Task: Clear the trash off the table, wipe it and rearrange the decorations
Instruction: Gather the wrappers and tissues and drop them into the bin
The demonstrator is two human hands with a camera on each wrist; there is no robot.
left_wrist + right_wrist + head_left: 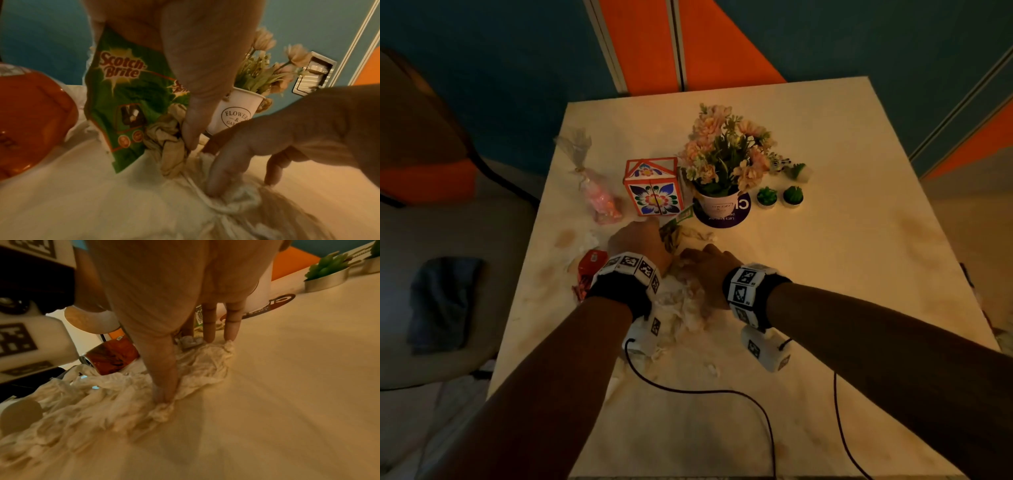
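On the pale table (825, 260) lies a pile of crumpled white tissues (683, 305). My left hand (642, 236) pinches a green Scotch-Brite wrapper (127, 91) together with a wad of brown crumpled paper (170, 142), just in front of the floral box (654, 192). My right hand (703, 262) presses down on the tissues (102, 399) with straight fingers (232, 327) and its thumb spread apart. A red can (589, 263) lies on its side left of my left wrist.
A white pot of pink flowers (717, 205) stands on a purple coaster (741, 216). Three small green succulent candles (767, 197) sit to its right, and a pink candy bag (599, 195) lies left of the box. Brown stains (565, 238) mark the table. A chair with a dark cloth (441, 301) stands at the left.
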